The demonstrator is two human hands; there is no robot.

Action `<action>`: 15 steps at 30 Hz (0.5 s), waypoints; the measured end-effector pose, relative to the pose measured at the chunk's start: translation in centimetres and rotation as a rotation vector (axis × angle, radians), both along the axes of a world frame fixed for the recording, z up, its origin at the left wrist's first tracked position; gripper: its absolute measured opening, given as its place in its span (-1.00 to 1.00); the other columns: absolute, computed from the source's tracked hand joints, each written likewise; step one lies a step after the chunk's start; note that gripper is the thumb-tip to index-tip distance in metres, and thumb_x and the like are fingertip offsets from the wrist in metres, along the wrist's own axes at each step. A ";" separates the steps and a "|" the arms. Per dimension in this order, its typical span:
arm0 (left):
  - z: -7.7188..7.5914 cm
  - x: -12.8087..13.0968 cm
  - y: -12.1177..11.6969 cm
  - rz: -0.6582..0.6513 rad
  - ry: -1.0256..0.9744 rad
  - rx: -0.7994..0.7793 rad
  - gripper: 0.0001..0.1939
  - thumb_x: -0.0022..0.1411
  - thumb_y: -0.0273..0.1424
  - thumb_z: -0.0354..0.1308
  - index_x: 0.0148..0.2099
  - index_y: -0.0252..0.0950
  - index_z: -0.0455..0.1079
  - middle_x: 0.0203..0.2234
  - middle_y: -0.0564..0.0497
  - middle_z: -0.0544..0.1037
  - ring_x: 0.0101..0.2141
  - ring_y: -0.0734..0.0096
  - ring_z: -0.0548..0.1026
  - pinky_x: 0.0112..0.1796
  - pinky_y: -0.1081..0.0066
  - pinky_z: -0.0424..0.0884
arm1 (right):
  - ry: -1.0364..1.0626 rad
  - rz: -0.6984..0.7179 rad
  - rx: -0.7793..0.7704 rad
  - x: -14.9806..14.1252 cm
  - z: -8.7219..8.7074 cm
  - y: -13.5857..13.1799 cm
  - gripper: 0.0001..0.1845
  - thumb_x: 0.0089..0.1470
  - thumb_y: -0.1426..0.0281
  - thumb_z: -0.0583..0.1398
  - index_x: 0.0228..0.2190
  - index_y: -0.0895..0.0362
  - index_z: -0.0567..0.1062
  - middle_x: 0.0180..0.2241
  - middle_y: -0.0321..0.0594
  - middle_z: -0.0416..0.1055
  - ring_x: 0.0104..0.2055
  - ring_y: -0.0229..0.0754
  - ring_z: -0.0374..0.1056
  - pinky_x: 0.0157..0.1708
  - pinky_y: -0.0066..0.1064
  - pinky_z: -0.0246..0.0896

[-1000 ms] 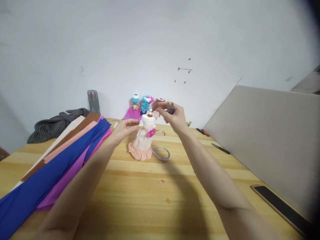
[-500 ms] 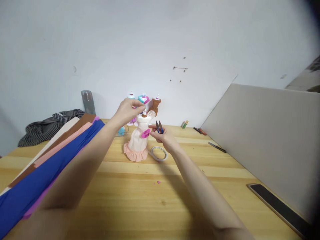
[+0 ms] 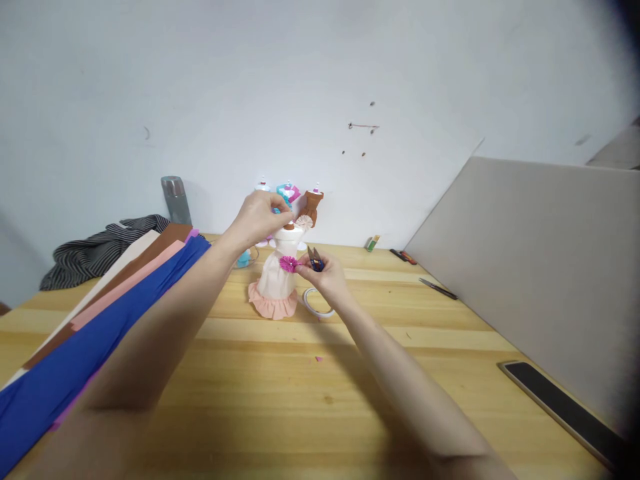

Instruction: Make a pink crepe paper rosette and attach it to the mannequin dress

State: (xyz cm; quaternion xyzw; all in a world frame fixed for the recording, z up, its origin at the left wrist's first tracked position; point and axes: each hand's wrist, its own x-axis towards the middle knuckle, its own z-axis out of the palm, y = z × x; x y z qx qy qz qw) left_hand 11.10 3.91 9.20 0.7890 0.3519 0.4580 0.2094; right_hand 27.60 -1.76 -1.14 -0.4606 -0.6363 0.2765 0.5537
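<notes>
A small white dress-form mannequin (image 3: 289,235) stands upright on the table in a pale pink paper skirt (image 3: 277,277) with a ruffled peach hem. My left hand (image 3: 263,215) pinches the top of its neck, and the fingers cover the knob there. At the waist, my right hand (image 3: 327,275) holds a magenta pleated paper flower (image 3: 289,264) between thumb and fingertip, against the skirt. That same hand also keeps a pair of thread snips (image 3: 315,260) in its curled fingers, blades pointing up. A pale pleated rosette (image 3: 305,222) shows by the mannequin's shoulder.
Behind stand other small mannequins, one in brown (image 3: 312,205). A tape roll (image 3: 318,303) lies beside the skirt. Coloured paper sheets (image 3: 115,307), striped cloth (image 3: 100,250) and a flask (image 3: 176,200) are left; a knife (image 3: 438,288), phone (image 3: 560,407) and white board (image 3: 520,267) are right.
My right hand has brought the magenta flower slightly up and left, onto the front of the waist, and turned it more face-on. My left hand stays at the neck. The view has shifted slightly.
</notes>
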 end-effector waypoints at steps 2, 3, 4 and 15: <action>0.0 0.0 0.0 -0.004 0.006 0.011 -0.87 -0.05 -0.43 0.15 -0.49 -0.37 0.51 -0.49 -0.05 0.59 -0.42 0.38 0.48 -0.35 0.39 0.38 | -0.128 -0.056 0.130 -0.2 -0.3 -0.3 -0.82 -0.09 0.33 0.26 -0.57 0.13 0.39 -0.62 -0.36 0.21 -0.54 -0.28 0.11 -0.50 -0.41 0.01; 0.1 0.0 0.0 -0.006 0.009 0.018 -0.87 -0.06 -0.43 0.15 -0.50 -0.37 0.50 -0.49 -0.05 0.59 -0.42 0.38 0.48 -0.34 0.39 0.38 | -0.192 -0.081 0.203 -0.2 -0.5 -0.4 -0.84 -0.05 0.36 0.25 -0.57 0.13 0.40 -0.60 -0.35 0.22 -0.53 -0.27 0.12 -0.50 -0.41 0.01; 0.1 0.0 0.0 -0.007 0.010 0.027 -0.88 -0.06 -0.44 0.15 -0.51 -0.36 0.49 -0.49 -0.04 0.58 -0.42 0.37 0.47 -0.34 0.39 0.37 | -0.250 -0.100 0.279 -0.3 -0.7 -0.6 -0.88 -0.03 0.40 0.23 -0.55 0.12 0.41 -0.58 -0.33 0.24 -0.52 -0.26 0.13 -0.49 -0.41 0.02; -0.1 0.1 0.2 -0.005 0.020 0.010 -0.88 -0.07 -0.43 0.14 -0.51 -0.35 0.49 -0.55 -0.01 0.57 -0.51 0.46 0.43 -0.43 0.44 0.32 | -0.320 -0.246 0.479 -0.7 -1.7 -0.7 -0.83 -0.07 0.50 0.25 -0.35 0.10 0.42 -0.43 -0.30 0.39 -0.56 -0.30 0.15 -0.52 -0.43 0.06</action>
